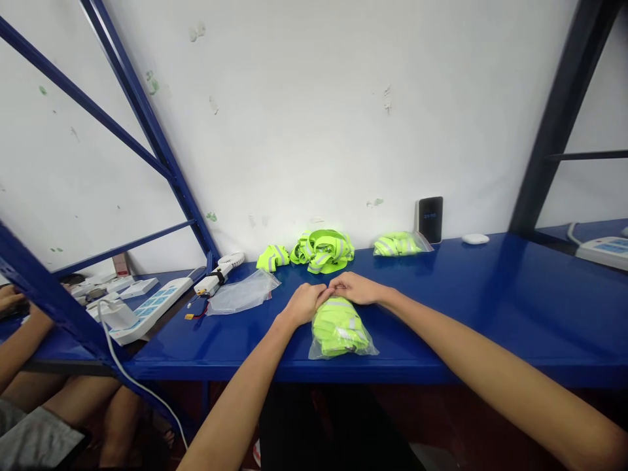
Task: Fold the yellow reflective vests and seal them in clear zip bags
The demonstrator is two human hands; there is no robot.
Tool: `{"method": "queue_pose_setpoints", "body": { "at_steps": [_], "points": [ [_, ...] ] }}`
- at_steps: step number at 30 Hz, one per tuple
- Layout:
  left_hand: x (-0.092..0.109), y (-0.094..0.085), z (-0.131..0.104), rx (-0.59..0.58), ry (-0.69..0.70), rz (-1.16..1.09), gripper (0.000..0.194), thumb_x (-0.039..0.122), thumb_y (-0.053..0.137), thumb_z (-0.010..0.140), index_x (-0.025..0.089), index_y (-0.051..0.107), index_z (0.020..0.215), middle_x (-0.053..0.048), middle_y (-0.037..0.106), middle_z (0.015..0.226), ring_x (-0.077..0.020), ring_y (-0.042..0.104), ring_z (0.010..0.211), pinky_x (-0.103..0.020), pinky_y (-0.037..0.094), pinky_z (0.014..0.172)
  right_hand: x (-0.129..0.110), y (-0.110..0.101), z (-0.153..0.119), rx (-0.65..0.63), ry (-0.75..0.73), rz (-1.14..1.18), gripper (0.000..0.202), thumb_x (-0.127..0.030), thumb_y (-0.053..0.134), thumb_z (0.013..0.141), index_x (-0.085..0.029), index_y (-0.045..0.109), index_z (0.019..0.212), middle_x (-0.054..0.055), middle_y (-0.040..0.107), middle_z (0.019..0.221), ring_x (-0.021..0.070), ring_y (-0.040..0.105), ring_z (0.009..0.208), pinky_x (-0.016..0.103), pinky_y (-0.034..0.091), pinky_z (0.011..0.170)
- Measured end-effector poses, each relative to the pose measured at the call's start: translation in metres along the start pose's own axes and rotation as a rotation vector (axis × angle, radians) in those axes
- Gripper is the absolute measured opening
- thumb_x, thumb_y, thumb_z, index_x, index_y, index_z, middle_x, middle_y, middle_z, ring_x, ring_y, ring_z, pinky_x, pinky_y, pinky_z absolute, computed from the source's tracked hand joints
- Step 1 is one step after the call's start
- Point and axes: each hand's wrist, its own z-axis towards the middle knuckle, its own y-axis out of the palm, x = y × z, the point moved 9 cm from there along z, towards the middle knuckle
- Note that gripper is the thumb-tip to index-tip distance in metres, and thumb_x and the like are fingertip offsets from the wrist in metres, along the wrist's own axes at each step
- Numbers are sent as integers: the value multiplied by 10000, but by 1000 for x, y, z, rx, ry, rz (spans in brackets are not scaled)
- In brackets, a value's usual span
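A clear plastic bag packed with fluorescent yellow-green reflective fabric lies near the front edge of the blue table. My left hand and my right hand meet at the bag's far end, fingers closed on its edge. The fingertips hide the exact grip. Beyond them, by the wall, sits a loose heap of reflective straps, with a smaller folded strap bundle to its left. Another filled bag rests farther right. To the left of my hands lie flat clear bags.
A phone leans on the wall beside a white oval case. At left are a small white fan, a battery pack with wires, a power strip and a blue frame post. Another person's arm is beyond it.
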Motion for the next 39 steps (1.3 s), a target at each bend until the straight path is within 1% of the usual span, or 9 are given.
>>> {"method": "queue_pose_setpoints", "body": {
  "at_steps": [5,10,16,22,26,29,33,36,39],
  "points": [
    [-12,-17,-4,196,-77,-176,467,503,362,962,181,588,709,1,591,598,-126,527,559,-239,312,572,10,-4,0,-34,24,114,273,-332,556,827,-112,713,867,18,635,713,124,482,629,234,357,594],
    [-50,-32,-13,456,-284,-427,365,426,349,957,183,590,828,1,642,720,-113,566,548,-224,399,577,68,-64,-27,245,273,-38,251,-333,581,765,-132,732,773,30,671,705,153,542,642,245,375,591],
    [-51,-22,-7,356,-264,-383,315,366,409,923,191,611,756,2,619,652,-134,590,580,-230,424,586,139,-123,-112,440,841,-374,255,-393,555,801,-176,664,722,82,672,781,218,622,713,291,422,631],
    [-30,-18,0,242,-100,-533,363,382,409,945,193,660,1127,-56,724,950,-166,665,808,-244,485,684,149,-147,-176,559,1022,-495,339,-428,508,826,-181,704,951,157,676,980,324,645,906,389,462,725],
    [-13,-24,-3,254,17,-426,288,349,527,892,214,704,1074,-59,728,1030,-185,661,889,-262,482,737,148,-155,-191,671,1089,-548,488,-379,501,830,-171,553,1268,198,657,1052,345,639,921,419,462,732],
    [-7,-27,-5,285,31,-302,213,278,600,815,198,721,970,-46,731,897,-168,643,763,-268,469,725,126,-162,-181,755,1013,-648,505,-331,473,833,-151,508,1303,212,624,1068,361,600,963,432,449,747],
    [-13,-20,-3,246,-34,-205,197,215,514,821,188,696,753,-21,691,719,-145,591,646,-251,423,651,45,-171,-142,1028,638,-821,399,-285,446,842,-139,576,1190,193,565,1114,348,524,1049,438,414,846],
    [-22,-15,0,225,-88,-209,213,219,493,820,187,675,716,-6,673,681,-138,579,627,-243,402,637,2,-149,-75,900,290,-665,335,-236,460,835,-180,602,1134,143,567,1115,293,552,1016,397,427,869],
    [-30,-13,-2,231,-143,-262,220,241,483,821,186,678,735,-1,669,677,-141,586,633,-240,402,632,-4,-121,-12,762,242,-498,475,-279,509,838,-212,506,1309,144,486,1313,303,554,1092,397,429,908]
  ]
}}
